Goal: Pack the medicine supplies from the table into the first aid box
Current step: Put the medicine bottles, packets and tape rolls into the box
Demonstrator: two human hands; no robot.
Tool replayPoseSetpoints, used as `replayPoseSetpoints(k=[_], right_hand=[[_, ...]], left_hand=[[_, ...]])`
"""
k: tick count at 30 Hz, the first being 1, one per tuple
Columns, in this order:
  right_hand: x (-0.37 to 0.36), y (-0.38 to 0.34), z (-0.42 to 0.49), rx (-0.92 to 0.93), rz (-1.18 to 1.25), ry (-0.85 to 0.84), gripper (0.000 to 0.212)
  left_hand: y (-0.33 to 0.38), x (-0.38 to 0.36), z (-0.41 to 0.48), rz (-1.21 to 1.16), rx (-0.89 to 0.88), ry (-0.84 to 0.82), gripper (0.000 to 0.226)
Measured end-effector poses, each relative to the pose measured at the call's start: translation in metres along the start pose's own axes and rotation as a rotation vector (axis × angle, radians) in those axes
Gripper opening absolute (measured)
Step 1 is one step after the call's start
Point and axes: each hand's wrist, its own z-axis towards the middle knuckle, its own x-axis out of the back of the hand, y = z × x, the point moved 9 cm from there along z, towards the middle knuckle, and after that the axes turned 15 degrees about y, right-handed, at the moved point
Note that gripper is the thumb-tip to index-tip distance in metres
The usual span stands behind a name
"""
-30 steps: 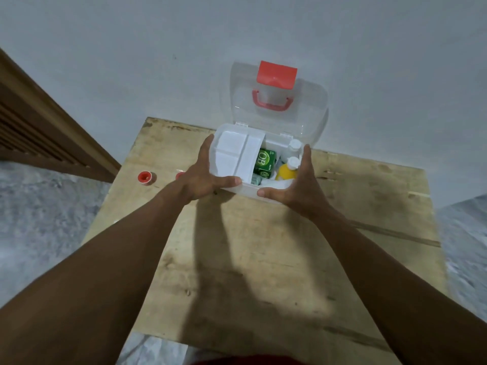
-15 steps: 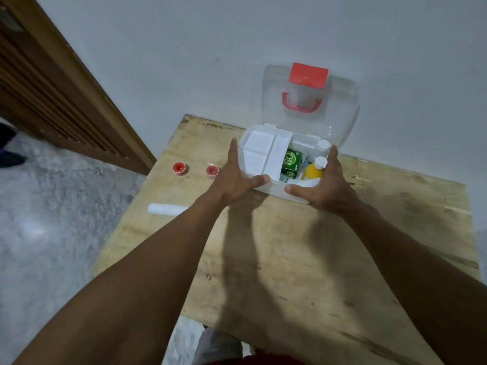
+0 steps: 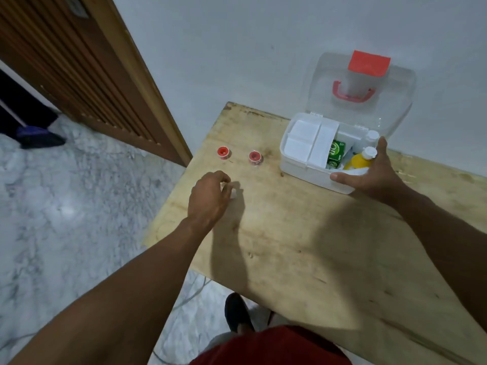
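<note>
Left fingers curled over white item, grip unclear, right fingers straight, touching first aid box

A plain pale wall fills the far side, evenly lit and bare. At the left stands a brown wooden door with vertical slats, edged by a lighter wood frame that slants down to the floor. The floor is grey-white and marbled, with a soft bright patch of reflected light. A thin cable lies on it near the tabletop — worn, stained plywood, set against the wall and crossed by broad soft shadows.
</note>
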Motion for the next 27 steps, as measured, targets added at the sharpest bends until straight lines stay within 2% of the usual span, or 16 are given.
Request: replayPoseSetpoints(k=[5, 9, 11, 14, 16, 18, 20, 22, 24, 27], right_hand=[[-0.002, -0.002, -0.001, 0.002, 0.027, -0.024, 0.104], [-0.002, -0.004, -0.002, -0.011, 0.035, -0.027, 0.106], [-0.002, -0.007, -0.002, 0.01, 0.039, -0.02, 0.106], [-0.002, -0.007, -0.002, 0.007, 0.038, -0.029, 0.107], [0.0, -0.007, -0.002, -0.002, 0.042, -0.024, 0.112], [0.003, -0.007, -0.002, -0.018, 0.046, -0.015, 0.116], [0.004, -0.007, -0.003, -0.028, 0.047, -0.025, 0.116], [0.003, -0.005, -0.003, -0.037, 0.037, -0.022, 0.119], [0.001, 0.003, -0.003, -0.064, 0.002, -0.023, 0.131], [-0.002, 0.02, 0.001, -0.11, -0.041, -0.03, 0.147]], left_hand=[[-0.019, -0.026, 0.002, 0.161, -0.213, -0.234, 0.045], [-0.021, -0.036, 0.004, 0.345, -0.394, -0.29, 0.04], [-0.021, -0.036, 0.008, 0.391, -0.428, -0.275, 0.035], [-0.01, -0.028, 0.019, 0.299, -0.368, -0.205, 0.024], [0.005, -0.016, 0.029, 0.15, -0.254, -0.153, 0.014], [0.031, -0.008, 0.039, -0.033, -0.163, -0.17, 0.025], [0.058, -0.008, 0.05, -0.223, -0.048, -0.227, 0.023], [0.086, -0.016, 0.059, -0.293, 0.019, -0.3, 0.044], [0.121, -0.027, 0.062, -0.303, -0.004, -0.369, 0.053], [0.163, -0.044, 0.066, -0.288, -0.075, -0.378, 0.052]])
